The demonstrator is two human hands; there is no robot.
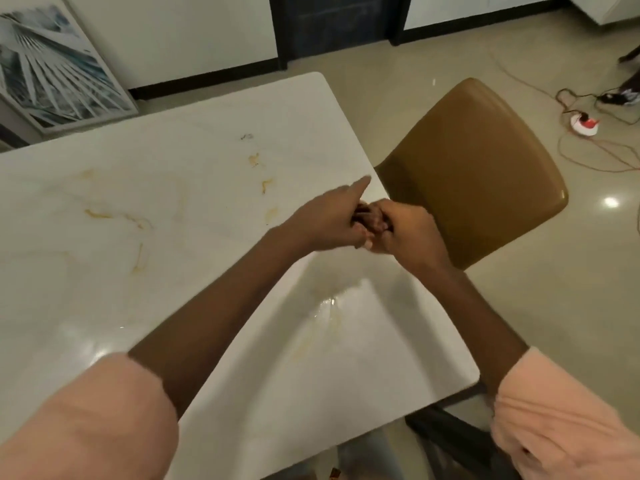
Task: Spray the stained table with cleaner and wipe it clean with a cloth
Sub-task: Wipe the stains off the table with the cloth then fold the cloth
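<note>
A glossy white marble-patterned tabletop fills the left and centre of the frame. Yellow-brown stains streak its upper middle, a small dark smudge lies above them, and a wet smear sits lower centre.

Both hands, left and right, meet, fingers interlocked.

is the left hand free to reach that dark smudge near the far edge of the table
Probably not yet: the left hand is clasped with the right hand. Nothing stands on the table between it and the smudge.
</note>
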